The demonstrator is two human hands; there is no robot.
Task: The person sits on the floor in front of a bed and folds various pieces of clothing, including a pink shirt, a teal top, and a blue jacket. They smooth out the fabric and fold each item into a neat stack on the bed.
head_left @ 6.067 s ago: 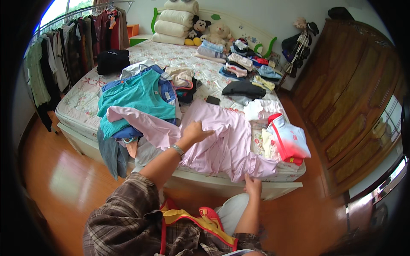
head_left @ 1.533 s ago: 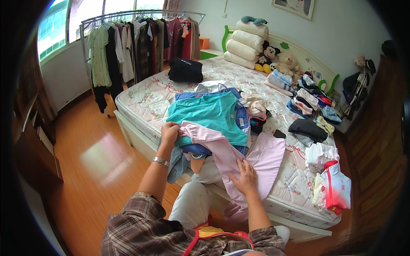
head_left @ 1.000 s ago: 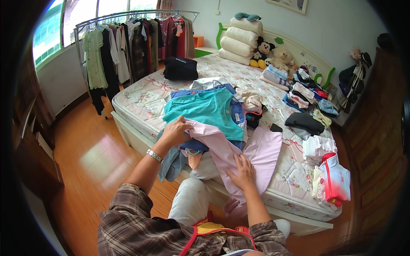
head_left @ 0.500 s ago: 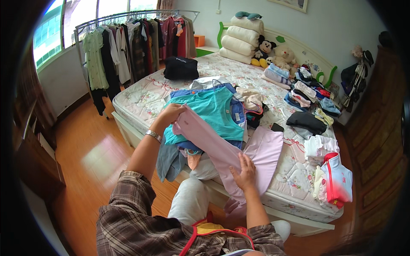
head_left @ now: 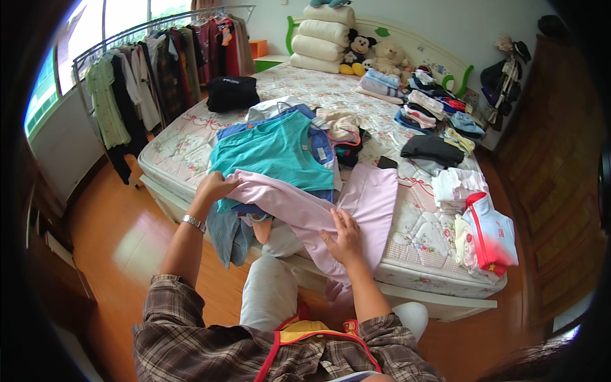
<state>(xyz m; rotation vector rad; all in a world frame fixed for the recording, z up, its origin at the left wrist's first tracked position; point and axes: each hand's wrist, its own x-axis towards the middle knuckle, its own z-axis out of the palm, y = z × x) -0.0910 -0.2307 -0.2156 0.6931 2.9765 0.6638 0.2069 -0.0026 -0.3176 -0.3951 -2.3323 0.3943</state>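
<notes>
A: You're facing a bed [head_left: 420,254], and it's taking up most of your view.

B: On your right a brown wardrobe [head_left: 547,178] is standing, and on your left a rack [head_left: 242,7] is carrying a long row of clothes [head_left: 146,83].

A: And the pink garment [head_left: 299,210], where are you having it?

B: You're stretching it across the foot of the bed. One long part is running left, in front of the teal top [head_left: 273,149]; another is spreading flat to the right. Some of it is hanging over the bed's edge, between your legs [head_left: 270,290].

A: Near the headboard [head_left: 423,54], cream rolls [head_left: 318,39] are standing in a stack, and two plush toys [head_left: 388,57] are sitting beside them.

B: To your right, a red and pale blue jacket [head_left: 490,232] is lying near the bed's corner, just beyond it some folded whites [head_left: 459,188].

A: What are your hands doing?

B: Your left hand [head_left: 216,186] is closing its fingers around the garment's left end. Your right hand [head_left: 344,237] is resting flat on its middle, fingers a little spread, gripping nothing.

A: Smallest of all, a dark phone [head_left: 387,163] is lying just beyond the pink cloth, and a metal band [head_left: 193,223] is circling your left wrist.
</notes>
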